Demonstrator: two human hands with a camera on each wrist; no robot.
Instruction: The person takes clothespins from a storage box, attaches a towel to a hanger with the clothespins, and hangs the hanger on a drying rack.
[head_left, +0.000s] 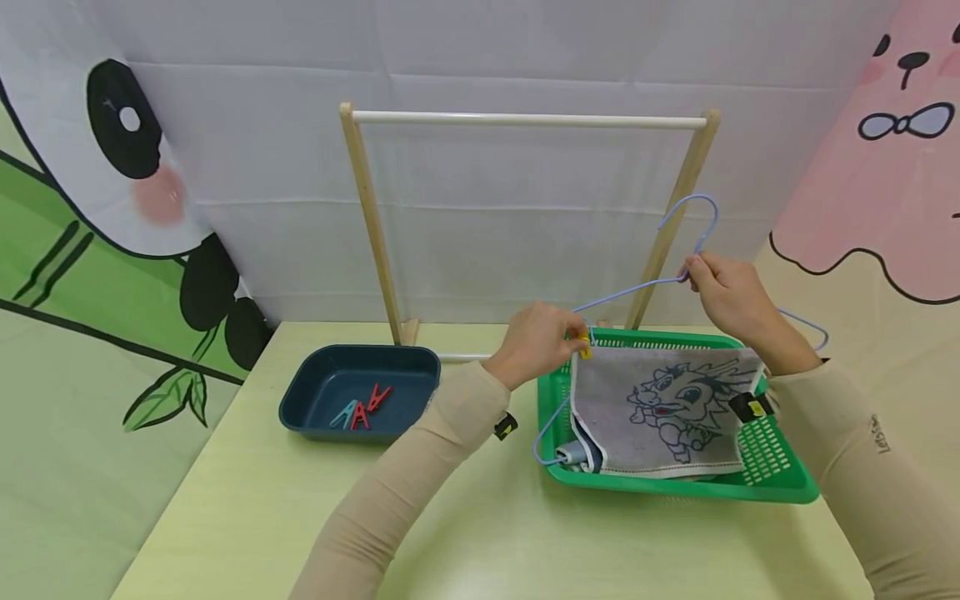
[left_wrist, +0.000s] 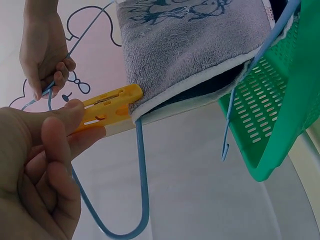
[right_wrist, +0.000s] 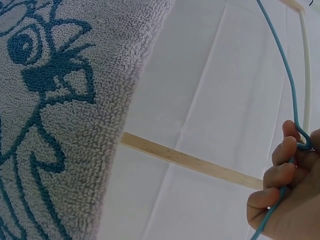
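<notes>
My right hand [head_left: 729, 298] grips the blue wire hanger [head_left: 630, 291] at its neck, just below the hook. A grey towel [head_left: 622, 400] with a dark cartoon dragon print hangs folded over the hanger's lower bar, above the green basket. Near the towel's upper left corner, my left hand [head_left: 534, 343] pinches a yellow clothespin [left_wrist: 110, 107] between thumb and fingers. In the left wrist view the clothespin's jaws lie over the towel's edge at the wire. The right wrist view shows the fingers [right_wrist: 280, 175] of my right hand curled round the wire.
The green basket [head_left: 787, 479] stands below the towel, with another blue hanger end at its left. At left, a dark blue tray [head_left: 315, 387] holds red clothespins [head_left: 360, 415] and a light blue clothespin [head_left: 345, 414]. Behind stands a wooden rack with a white rail [head_left: 525, 120].
</notes>
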